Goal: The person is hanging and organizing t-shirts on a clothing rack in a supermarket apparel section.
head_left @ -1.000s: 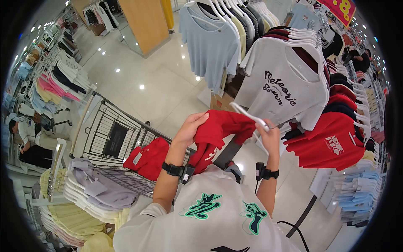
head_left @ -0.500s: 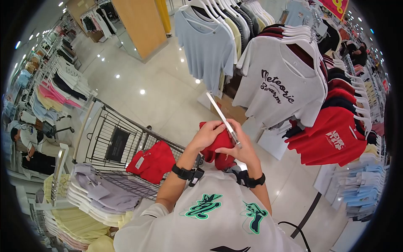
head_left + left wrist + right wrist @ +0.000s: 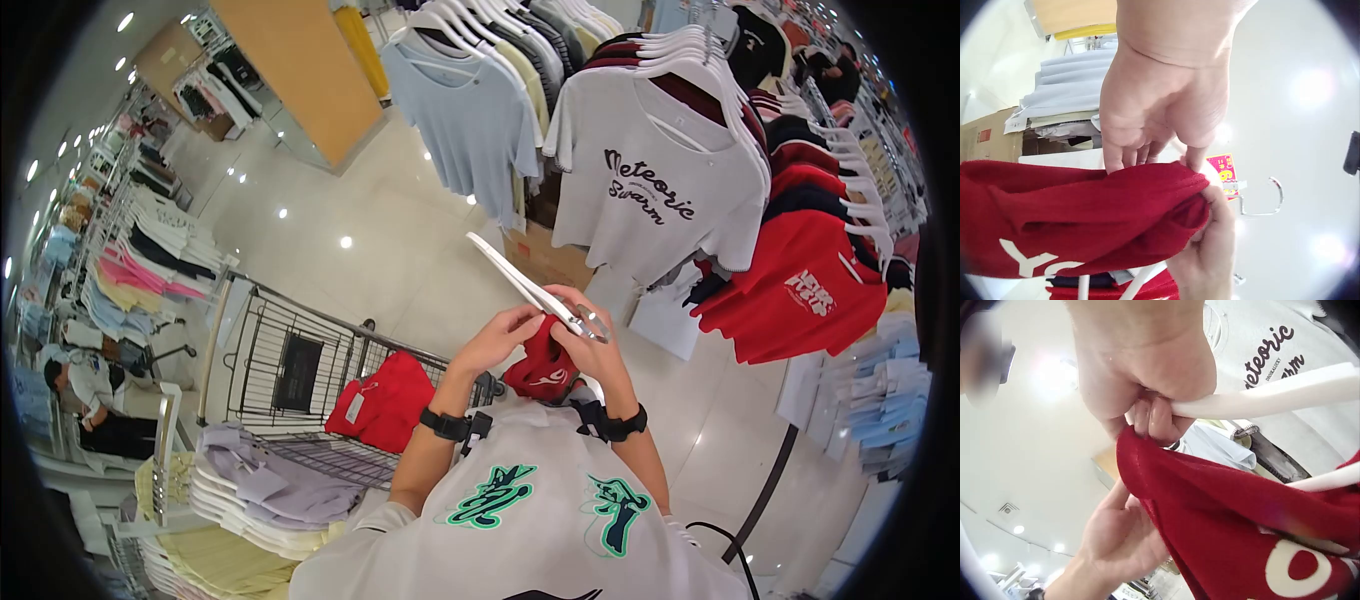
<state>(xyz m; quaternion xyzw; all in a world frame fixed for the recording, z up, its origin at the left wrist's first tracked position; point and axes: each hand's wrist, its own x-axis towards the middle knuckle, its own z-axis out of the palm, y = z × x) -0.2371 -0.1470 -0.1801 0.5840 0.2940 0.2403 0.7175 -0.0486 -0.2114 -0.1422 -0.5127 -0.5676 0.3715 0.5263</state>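
A red T-shirt [image 3: 545, 368] with white lettering hangs bunched in front of the person's chest. In the left wrist view, the left hand [image 3: 497, 340] pinches the shirt's folded upper edge between thumb and fingers. Close beside it, the right hand [image 3: 592, 352] grips a white hanger [image 3: 515, 280] near its metal hook [image 3: 1275, 200]. The right wrist view shows the right hand's curled fingers [image 3: 1159, 419] around the hanger, right at the red fabric. One hanger arm points up and away to the left; another white bar shows by the shirt [image 3: 1322, 482].
A shopping cart [image 3: 300, 340] stands at the left with a folded red garment [image 3: 385, 400] in it. Racks of T-shirts are ahead and right, including a grey printed shirt [image 3: 650, 170] and a red shirt [image 3: 800, 290]. Lavender clothes [image 3: 280, 480] hang at lower left. Someone sits far left [image 3: 95, 395].
The hands came together from wide apart, and the red shirt is bunched between them and lower. The hanger swung to point up and left. The head view shifted slightly.
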